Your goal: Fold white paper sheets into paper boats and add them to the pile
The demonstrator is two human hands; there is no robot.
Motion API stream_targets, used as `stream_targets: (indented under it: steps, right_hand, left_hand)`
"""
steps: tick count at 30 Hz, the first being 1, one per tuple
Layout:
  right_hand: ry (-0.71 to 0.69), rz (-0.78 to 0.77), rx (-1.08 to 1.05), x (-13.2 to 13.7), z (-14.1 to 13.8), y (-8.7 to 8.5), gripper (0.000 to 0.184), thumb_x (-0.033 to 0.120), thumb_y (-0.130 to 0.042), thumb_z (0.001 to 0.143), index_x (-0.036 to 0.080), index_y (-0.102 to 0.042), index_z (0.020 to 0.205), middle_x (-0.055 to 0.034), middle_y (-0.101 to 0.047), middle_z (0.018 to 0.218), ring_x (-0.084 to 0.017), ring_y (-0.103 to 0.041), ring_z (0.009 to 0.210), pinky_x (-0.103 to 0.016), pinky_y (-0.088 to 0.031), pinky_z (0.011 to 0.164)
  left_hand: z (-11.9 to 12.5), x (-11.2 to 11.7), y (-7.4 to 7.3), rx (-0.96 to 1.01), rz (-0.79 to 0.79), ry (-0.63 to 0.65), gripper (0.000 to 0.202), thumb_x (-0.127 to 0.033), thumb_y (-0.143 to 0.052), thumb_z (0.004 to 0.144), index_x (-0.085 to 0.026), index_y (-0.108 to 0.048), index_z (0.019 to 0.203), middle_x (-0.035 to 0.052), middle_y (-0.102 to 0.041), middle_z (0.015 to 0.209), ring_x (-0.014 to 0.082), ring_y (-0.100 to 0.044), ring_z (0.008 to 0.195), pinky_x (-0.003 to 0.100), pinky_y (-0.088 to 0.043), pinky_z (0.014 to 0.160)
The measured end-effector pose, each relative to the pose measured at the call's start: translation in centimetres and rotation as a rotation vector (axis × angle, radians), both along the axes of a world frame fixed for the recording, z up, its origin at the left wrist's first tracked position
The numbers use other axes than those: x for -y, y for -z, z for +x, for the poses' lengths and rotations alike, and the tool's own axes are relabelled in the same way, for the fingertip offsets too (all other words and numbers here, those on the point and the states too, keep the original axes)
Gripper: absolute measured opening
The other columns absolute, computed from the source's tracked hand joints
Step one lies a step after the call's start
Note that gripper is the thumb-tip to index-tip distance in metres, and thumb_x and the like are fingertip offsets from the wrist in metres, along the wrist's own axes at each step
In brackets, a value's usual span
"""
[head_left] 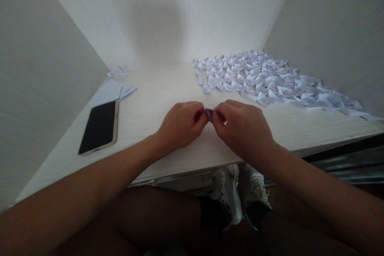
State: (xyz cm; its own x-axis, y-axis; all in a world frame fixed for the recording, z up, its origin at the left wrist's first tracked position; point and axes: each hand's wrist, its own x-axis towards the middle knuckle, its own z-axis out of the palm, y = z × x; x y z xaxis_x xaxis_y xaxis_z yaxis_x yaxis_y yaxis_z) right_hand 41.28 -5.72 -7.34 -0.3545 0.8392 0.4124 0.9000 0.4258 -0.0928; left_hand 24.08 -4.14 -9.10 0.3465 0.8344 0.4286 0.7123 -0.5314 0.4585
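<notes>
Over the middle of the white desk (144, 116), my left hand (183, 125) and my right hand (244, 124) meet fingertip to fingertip. Both are closed in a pinch on one small piece of folded paper (209, 114), which shows as a greyish sliver between the thumbs. The rest of that paper is hidden by my fingers. Behind and to the right of my hands lie many small folded paper pieces (252, 74), white and pointed, spread in a dense group.
At the left lies a phone (99, 128), its screen dark. Beyond it are a stack of white paper sheets (109, 91) and some thin paper scraps (120, 71). Pale walls enclose the desk on three sides. Below its front edge are white shoes (229, 192).
</notes>
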Motion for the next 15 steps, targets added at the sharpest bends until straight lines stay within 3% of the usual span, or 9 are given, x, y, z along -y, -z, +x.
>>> stream_targets:
  steps: [3,7,12,15]
  right_hand:
    - [-0.059,0.033,0.121,0.5,-0.4,-0.2,0.024,0.014,-0.051,0.098,0.015,-0.073,0.088,-0.0123,-0.072,0.081,-0.023,-0.061,0.068,-0.035,-0.027,0.058]
    - [-0.110,-0.011,0.215,1.1,-1.2,-0.8,0.027,0.001,-0.049,0.092,0.013,-0.073,0.094,-0.0146,-0.072,0.085,-0.024,-0.063,0.076,-0.034,-0.035,0.063]
    - [-0.126,-0.051,0.197,1.1,-1.7,-0.8,0.028,0.000,-0.047,0.092,0.011,-0.073,0.096,-0.0162,-0.072,0.089,-0.027,-0.068,0.080,-0.035,-0.039,0.066]
    - [-0.094,-0.110,0.015,0.5,-1.2,-0.3,0.023,0.009,-0.051,0.096,0.012,-0.073,0.099,-0.0156,-0.075,0.095,-0.026,-0.069,0.078,-0.034,-0.040,0.065]
  left_hand:
    - [0.1,0.0,0.1,-0.040,-0.020,0.005,0.033,-0.024,-0.051,0.094,-0.020,-0.051,0.061,0.0015,-0.058,0.060,0.0141,-0.043,0.056,0.032,-0.025,0.059]
    - [0.2,0.0,0.4,0.034,-0.077,-0.007,0.032,-0.021,-0.049,0.092,-0.020,-0.051,0.060,0.0019,-0.060,0.060,0.0146,-0.047,0.057,0.031,-0.027,0.060]
    - [0.2,-0.3,0.7,0.106,-0.172,-0.041,0.029,-0.020,-0.051,0.088,-0.018,-0.057,0.060,0.0022,-0.064,0.062,0.0146,-0.051,0.060,0.030,-0.029,0.061]
    - [0.2,-0.6,0.5,0.207,-0.251,-0.056,0.027,-0.020,-0.053,0.086,-0.018,-0.060,0.060,0.0001,-0.061,0.059,0.0138,-0.051,0.059,0.029,-0.031,0.060]
